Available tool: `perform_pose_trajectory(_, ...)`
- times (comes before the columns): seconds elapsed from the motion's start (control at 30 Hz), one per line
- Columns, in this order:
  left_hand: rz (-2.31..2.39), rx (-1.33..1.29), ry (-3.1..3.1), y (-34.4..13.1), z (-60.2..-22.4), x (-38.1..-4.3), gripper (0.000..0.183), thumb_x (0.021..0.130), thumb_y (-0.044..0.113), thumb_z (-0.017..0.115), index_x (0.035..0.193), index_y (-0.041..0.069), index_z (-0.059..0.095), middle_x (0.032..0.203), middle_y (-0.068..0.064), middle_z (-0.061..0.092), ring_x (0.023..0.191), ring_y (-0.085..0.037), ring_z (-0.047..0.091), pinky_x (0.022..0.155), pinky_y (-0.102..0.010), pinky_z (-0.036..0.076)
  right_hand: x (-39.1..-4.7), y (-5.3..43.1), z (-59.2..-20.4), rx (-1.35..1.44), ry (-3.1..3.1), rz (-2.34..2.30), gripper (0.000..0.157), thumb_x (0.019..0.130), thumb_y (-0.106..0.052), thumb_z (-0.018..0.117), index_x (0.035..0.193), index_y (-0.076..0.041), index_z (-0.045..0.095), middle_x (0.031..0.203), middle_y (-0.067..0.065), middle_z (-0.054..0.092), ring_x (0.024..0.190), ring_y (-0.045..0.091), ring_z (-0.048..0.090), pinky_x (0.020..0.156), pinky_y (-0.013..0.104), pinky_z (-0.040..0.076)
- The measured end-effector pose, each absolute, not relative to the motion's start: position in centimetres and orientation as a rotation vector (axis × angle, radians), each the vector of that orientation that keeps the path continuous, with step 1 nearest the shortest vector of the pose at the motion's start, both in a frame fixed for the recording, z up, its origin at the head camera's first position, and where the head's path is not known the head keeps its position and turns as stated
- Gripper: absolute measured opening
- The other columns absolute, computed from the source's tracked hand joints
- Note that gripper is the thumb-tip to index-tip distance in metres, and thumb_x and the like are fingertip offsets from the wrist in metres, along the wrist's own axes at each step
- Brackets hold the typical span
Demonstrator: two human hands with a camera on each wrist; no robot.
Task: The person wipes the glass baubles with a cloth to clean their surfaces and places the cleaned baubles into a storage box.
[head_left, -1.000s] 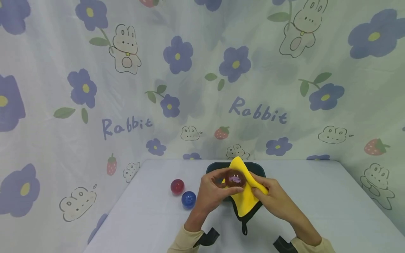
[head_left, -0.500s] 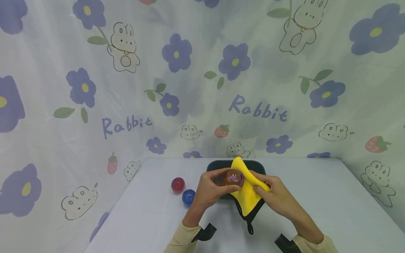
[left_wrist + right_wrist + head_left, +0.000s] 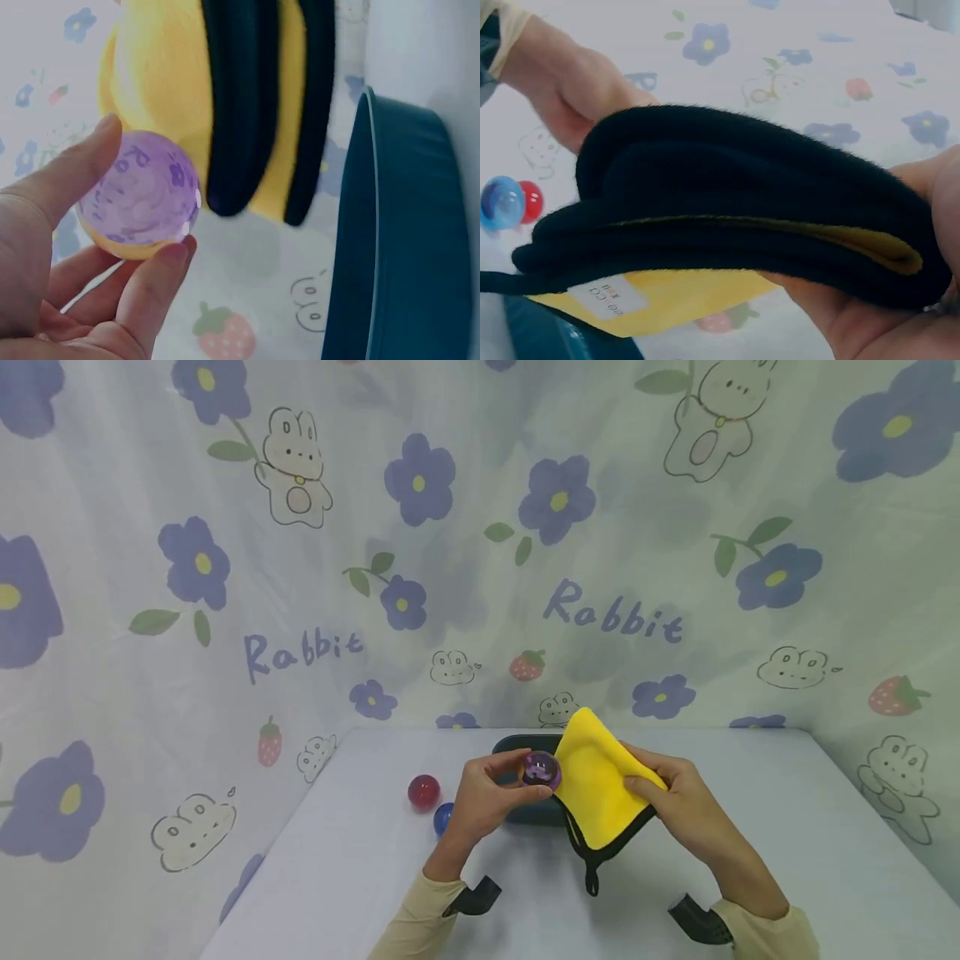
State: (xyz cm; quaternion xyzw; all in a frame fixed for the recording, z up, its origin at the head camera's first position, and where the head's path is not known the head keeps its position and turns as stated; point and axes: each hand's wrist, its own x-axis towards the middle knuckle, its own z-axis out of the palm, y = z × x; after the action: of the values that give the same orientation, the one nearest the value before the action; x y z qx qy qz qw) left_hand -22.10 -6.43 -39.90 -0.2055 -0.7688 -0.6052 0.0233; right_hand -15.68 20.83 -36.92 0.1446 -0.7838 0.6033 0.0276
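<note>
Between thumb and fingers, my left hand (image 3: 483, 797) holds a clear purple glass ball (image 3: 139, 191) above the table. My right hand (image 3: 678, 797) pinches a folded yellow cloth (image 3: 603, 777) with black edging and a hanging loop. The cloth's lower left side stands right beside the ball in the head view. In the right wrist view the cloth's black border (image 3: 727, 180) fills the middle, and a white label (image 3: 609, 298) shows under it. Behind the hands a dark teal tray (image 3: 517, 742) rests on the table, partly covered by the cloth and left hand.
On the white table (image 3: 337, 860), left of my left hand, lie a red ball (image 3: 423, 792) and a blue ball (image 3: 442, 819), the blue one partly behind the wrist. A curtain (image 3: 480, 552) printed with flowers and rabbits hangs behind the table.
The ball and left hand have moved slightly left, off the cloth that was around the ball. My right hand has drawn the cloth up and right, spreading it wider.
</note>
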Motion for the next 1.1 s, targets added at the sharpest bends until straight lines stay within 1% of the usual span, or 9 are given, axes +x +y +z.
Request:
perform_pose_trajectory(0.07,-1.880,-0.636,-2.387,-6.5,-39.8,-22.4,0.057,0.071,0.030,0.089,0.123,0.016,0.069,0.119,-0.006,0.072,0.111,-0.020,0.069,0.086,-0.028,0.059,-15.7,21.5,-36.9,0.434,-2.379,1.895,0.053,0.101,-0.019,0.054,0.148,0.000,0.039,0.128,0.020,0.059,0.091,0.015,0.066,0.082,0.023,0.058)
perform_pose_trajectory(0.13,-1.881,-0.645,-2.395,-6.6,-39.7,-22.7,0.057,0.071,0.030,0.089,0.123,0.016,0.069,0.120,-0.005,0.072,0.111,-0.019,0.068,0.087,-0.028,0.059,-15.8,22.1,-36.9,0.416,-2.320,1.962,0.056,0.102,-0.020,0.053,0.150,0.001,0.035,0.130,0.010,0.060,0.095,0.012,0.067,0.084,0.021,0.058)
perform_pose_trajectory(0.27,-1.886,-0.648,-2.417,-6.8,-39.6,-23.6,0.058,0.070,0.030,0.090,0.123,0.017,0.069,0.119,-0.003,0.073,0.111,-0.018,0.069,0.089,-0.028,0.058,-15.9,23.0,-36.7,0.424,-2.124,2.160,0.060,0.103,-0.017,0.051,0.152,0.006,0.025,0.125,-0.005,0.060,0.100,0.007,0.067,0.087,0.021,0.058)
perform_pose_trajectory(0.47,-1.854,-0.632,-2.460,-6.9,-40.0,-25.3,0.059,0.068,0.034,0.090,0.122,0.020,0.070,0.116,0.000,0.074,0.108,-0.017,0.069,0.089,-0.028,0.058,-16.2,23.7,-36.6,0.415,-1.802,2.369,0.063,0.103,-0.009,0.049,0.151,0.013,0.016,0.130,-0.004,0.054,0.107,0.005,0.066,0.090,0.021,0.057)
perform_pose_trajectory(0.67,-1.821,-0.615,-2.501,-6.6,-40.6,-26.9,0.054,0.070,0.033,0.089,0.120,0.020,0.072,0.117,0.001,0.074,0.107,-0.014,0.067,0.092,-0.029,0.056,-16.4,24.6,-36.8,0.401,-1.553,2.514,0.066,0.103,-0.006,0.046,0.153,0.010,0.007,0.136,-0.004,0.050,0.115,0.005,0.064,0.094,0.022,0.054)
perform_pose_trajectory(0.8,-1.840,-0.614,-2.500,-6.1,-41.4,-28.0,0.053,0.070,0.031,0.089,0.119,0.019,0.072,0.116,-0.001,0.074,0.107,-0.015,0.068,0.091,-0.028,0.056,-16.6,25.3,-37.0,0.400,-1.443,2.570,0.065,0.103,-0.004,0.045,0.155,0.006,0.007,0.135,-0.002,0.052,0.114,0.006,0.065,0.094,0.022,0.054)
perform_pose_trajectory(0.97,-1.801,-0.596,-2.532,-6.2,-42.7,-29.3,0.055,0.069,0.030,0.090,0.118,0.014,0.072,0.114,-0.005,0.075,0.107,-0.018,0.069,0.090,-0.029,0.058,-16.9,25.8,-37.4,0.393,-1.364,2.598,0.062,0.103,-0.003,0.045,0.155,0.003,0.013,0.134,0.001,0.053,0.114,0.008,0.066,0.094,0.024,0.055)
perform_pose_trajectory(1.03,-1.760,-0.572,-2.558,-6.3,-43.3,-29.7,0.056,0.068,0.030,0.090,0.118,0.011,0.072,0.113,-0.006,0.075,0.106,-0.018,0.070,0.089,-0.031,0.058,-17.0,26.0,-37.6,0.395,-1.337,2.614,0.058,0.103,-0.003,0.044,0.155,0.001,0.018,0.134,0.001,0.054,0.115,0.009,0.066,0.095,0.024,0.054)
perform_pose_trajectory(1.1,-1.711,-0.547,-2.592,-6.4,-43.8,-30.0,0.057,0.068,0.031,0.090,0.119,0.010,0.071,0.111,-0.007,0.075,0.105,-0.019,0.070,0.090,-0.033,0.058,-17.1,26.2,-37.8,0.398,-1.300,2.637,0.051,0.103,-0.003,0.043,0.152,-0.002,0.030,0.133,0.002,0.055,0.115,0.009,0.066,0.095,0.025,0.054)
